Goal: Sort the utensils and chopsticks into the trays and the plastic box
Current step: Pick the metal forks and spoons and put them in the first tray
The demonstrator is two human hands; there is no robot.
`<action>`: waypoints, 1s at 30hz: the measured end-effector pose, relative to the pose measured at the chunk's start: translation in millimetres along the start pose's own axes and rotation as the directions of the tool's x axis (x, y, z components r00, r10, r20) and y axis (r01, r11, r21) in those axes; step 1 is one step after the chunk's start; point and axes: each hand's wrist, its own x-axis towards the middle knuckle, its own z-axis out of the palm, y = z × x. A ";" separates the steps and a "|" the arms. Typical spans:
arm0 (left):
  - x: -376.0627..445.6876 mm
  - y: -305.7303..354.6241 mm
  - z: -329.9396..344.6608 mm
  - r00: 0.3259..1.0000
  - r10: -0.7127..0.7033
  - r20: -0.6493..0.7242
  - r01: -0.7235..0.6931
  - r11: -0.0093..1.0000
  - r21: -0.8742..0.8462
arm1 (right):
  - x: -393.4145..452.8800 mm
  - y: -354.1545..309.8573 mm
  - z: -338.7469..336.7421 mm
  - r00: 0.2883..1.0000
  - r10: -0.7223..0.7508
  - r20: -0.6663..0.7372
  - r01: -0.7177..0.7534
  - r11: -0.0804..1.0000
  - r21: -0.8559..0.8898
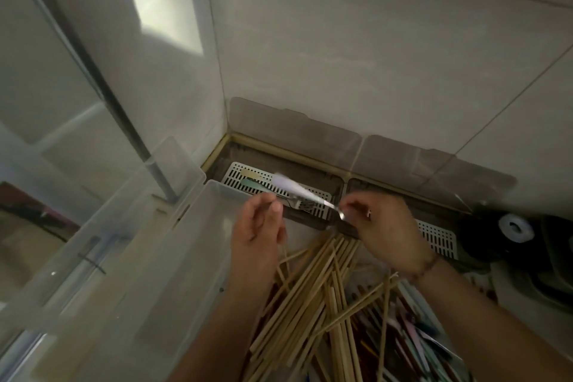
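My right hand (387,232) pinches the metal end of a blurred, pale-handled utensil (297,191), which slants up and left over the left tray (248,170). Beside the utensil's middle is my left hand (257,226), fingers relaxed and holding nothing. The left tray has a white slotted insert, and a green-handled utensil (252,184) and a metal piece lie on it. The right tray (440,236) is partly hidden by my right hand. A translucent plastic box (139,257) sits at the left. A pile of wooden chopsticks (313,298) lies below my hands, with coloured utensils (412,335) to its right.
Both trays stand against the tiled wall with their smoky lids (294,130) leaning up on it. A dark object with a white ring (514,228) sits at the far right. A glass panel with a metal post (148,161) rises behind the plastic box.
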 end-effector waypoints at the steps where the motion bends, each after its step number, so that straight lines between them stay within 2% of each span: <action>1: 0.0 -3.2 0.1 0.999 -0.032 -0.025 0.031 0.999 -0.018 | 17.5 0.1 5.4 1.000 0.029 -0.003 -0.029 1.000 0.002; 4: -7.3 -14.6 2.8 0.991 -0.115 -0.066 0.119 0.992 0.052 | 64.5 -4.0 26.8 0.990 0.101 0.101 -0.097 0.994 -0.044; 8: -21.8 -28.3 1.5 0.981 -0.194 0.016 0.187 0.963 0.195 | 93.9 -9.2 60.9 0.955 0.210 0.208 -0.152 0.952 -0.266; 13: -33.7 -34.1 0.1 0.968 -0.245 0.050 0.224 0.939 0.260 | 107.4 -11.2 86.0 0.922 0.262 0.284 -0.149 0.919 -0.365; 16: -36.0 -32.0 3.9 0.965 -0.254 0.066 0.230 0.939 0.255 | 111.1 -7.7 85.3 0.933 0.207 0.296 -0.083 0.920 -0.383; 19: -37.5 -31.9 6.7 0.966 -0.252 0.064 0.231 0.943 0.240 | 106.3 -2.1 64.4 0.954 0.065 0.293 0.038 0.942 -0.334; 22: -43.7 -33.3 8.1 0.956 -0.255 0.143 0.206 0.934 0.292 | 82.4 10.2 22.9 0.988 -0.025 0.154 0.051 0.985 -0.163; 24: -49.4 -38.8 8.0 0.951 -0.217 0.221 0.112 0.907 0.407 | 50.7 24.2 -7.6 1.000 -0.027 0.009 0.028 0.998 -0.062; 26: -55.6 -45.3 9.0 0.943 -0.088 0.320 -0.146 0.755 0.639 | 8.5 40.0 -32.7 0.994 -0.019 -0.109 0.016 0.999 -0.027; 27: -58.3 -49.0 10.6 0.922 -0.028 0.385 -0.272 0.662 0.698 | -14.3 47.4 -41.5 0.989 -0.004 -0.145 0.001 1.000 -0.021; 30: -68.2 -61.7 20.3 0.820 0.021 0.572 -0.511 0.479 0.714 | -80.6 67.9 -46.4 0.980 0.096 -0.172 -0.109 0.992 -0.070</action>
